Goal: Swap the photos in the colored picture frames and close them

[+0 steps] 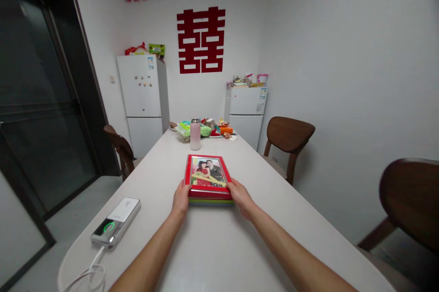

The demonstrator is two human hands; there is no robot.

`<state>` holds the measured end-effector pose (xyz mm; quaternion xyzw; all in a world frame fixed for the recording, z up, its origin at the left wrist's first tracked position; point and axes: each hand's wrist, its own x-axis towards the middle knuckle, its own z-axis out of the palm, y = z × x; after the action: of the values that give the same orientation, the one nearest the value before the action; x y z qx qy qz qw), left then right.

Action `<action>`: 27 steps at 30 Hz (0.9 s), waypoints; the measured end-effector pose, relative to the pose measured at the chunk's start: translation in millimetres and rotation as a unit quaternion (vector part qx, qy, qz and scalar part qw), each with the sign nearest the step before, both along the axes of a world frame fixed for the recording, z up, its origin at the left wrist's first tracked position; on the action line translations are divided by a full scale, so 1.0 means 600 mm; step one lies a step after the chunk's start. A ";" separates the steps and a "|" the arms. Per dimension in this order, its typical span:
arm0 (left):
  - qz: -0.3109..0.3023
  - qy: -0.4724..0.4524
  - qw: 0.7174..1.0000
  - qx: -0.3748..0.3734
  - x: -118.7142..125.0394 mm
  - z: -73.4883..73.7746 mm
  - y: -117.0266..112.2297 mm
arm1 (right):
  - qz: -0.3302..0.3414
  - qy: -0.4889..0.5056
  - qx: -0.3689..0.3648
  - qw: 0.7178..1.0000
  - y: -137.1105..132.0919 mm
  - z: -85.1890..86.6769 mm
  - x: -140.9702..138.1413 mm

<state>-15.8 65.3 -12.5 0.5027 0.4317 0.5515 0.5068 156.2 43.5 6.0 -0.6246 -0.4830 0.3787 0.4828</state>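
Note:
A red picture frame (207,173) with a photo of a couple lies face up at the middle of the table. Beneath it a green layer (211,201) and a bluish one show along the near edge, like more frames stacked; I cannot tell their kind for certain. My left hand (181,197) grips the stack's left side, its thumb at the red frame's near corner. On the right side, my right hand (240,195) is closed the same way, thumb resting on the red border. The fingers of both hands are partly hidden.
A pink bottle (195,135) stands beyond the frame, before a pile of snack packets (206,129). At the near left of the white table (212,251) lies a power bank (116,222) with a white cable (92,268). Wooden chairs (290,134) flank the table; two fridges (142,95) stand behind.

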 end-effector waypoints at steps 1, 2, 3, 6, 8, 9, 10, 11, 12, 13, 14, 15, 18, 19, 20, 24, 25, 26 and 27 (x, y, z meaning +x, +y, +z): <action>0.005 0.000 1.000 -0.001 -0.006 0.003 0.001 | -0.001 -0.008 0.004 1.000 0.004 0.003 -0.005; 0.013 0.001 1.000 -0.002 -0.012 0.006 0.000 | -0.003 -0.015 0.009 1.000 0.007 0.006 -0.007; 0.026 0.002 1.000 -0.002 -0.017 0.011 -0.001 | -0.007 -0.021 0.015 1.000 0.008 0.011 -0.007; 0.087 0.001 0.996 0.011 -0.025 0.042 -0.009 | -0.024 -0.031 0.046 0.998 0.004 0.034 -0.004; 0.118 -0.007 0.992 0.036 -0.019 0.077 -0.020 | -0.036 -0.036 0.069 0.996 -0.007 0.060 -0.008; 0.119 -0.014 0.991 0.052 -0.011 0.099 -0.029 | -0.034 -0.032 0.089 0.995 -0.016 0.077 -0.013; 0.106 -0.020 0.992 0.071 -0.001 0.122 -0.040 | -0.024 -0.020 0.116 0.993 -0.028 0.096 -0.022; 0.085 -0.027 0.992 0.089 0.011 0.146 -0.053 | -0.007 -0.007 0.146 0.989 -0.042 0.117 -0.032; 0.059 -0.036 0.992 0.105 0.024 0.170 -0.067 | 0.036 0.058 0.233 0.970 -0.058 0.138 -0.043; 0.034 -0.045 0.991 0.120 0.036 0.191 -0.081 | 0.083 0.121 0.301 0.942 -0.074 0.158 -0.055; -0.005 -0.060 0.988 0.139 0.047 0.210 -0.096 | 0.120 0.174 0.341 0.916 -0.090 0.176 -0.065; -0.082 -0.114 0.975 0.172 0.055 0.224 -0.109 | 0.141 0.214 0.360 0.897 -0.104 0.191 -0.073; -0.200 -0.199 0.937 0.205 0.067 0.239 -0.136 | 0.172 0.273 0.360 0.875 -0.131 0.208 -0.084; -0.210 -0.207 0.934 0.203 0.067 0.236 -0.139 | 0.176 0.281 0.352 0.875 -0.134 0.205 -0.084; -0.210 -0.209 0.934 0.198 0.066 0.231 -0.141 | 0.178 0.290 0.344 0.875 -0.134 0.200 -0.084; -0.148 -0.218 0.959 0.107 0.060 0.213 -0.130 | 0.144 0.362 0.290 0.874 -0.118 0.176 -0.077; -0.133 -0.218 0.964 0.074 0.057 0.212 -0.126 | 0.128 0.384 0.257 0.877 -0.111 0.173 -0.075; -0.127 -0.215 0.968 0.042 0.054 0.212 -0.122 | 0.116 0.400 0.216 0.883 -0.105 0.171 -0.073; -0.132 -0.207 0.969 0.013 0.050 0.215 -0.119 | 0.111 0.405 0.173 0.891 -0.100 0.171 -0.072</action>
<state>14.1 -6.1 116.3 0.4368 0.2398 0.5776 0.6466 112.8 -16.5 108.6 -0.2659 -0.3700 0.5606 0.6915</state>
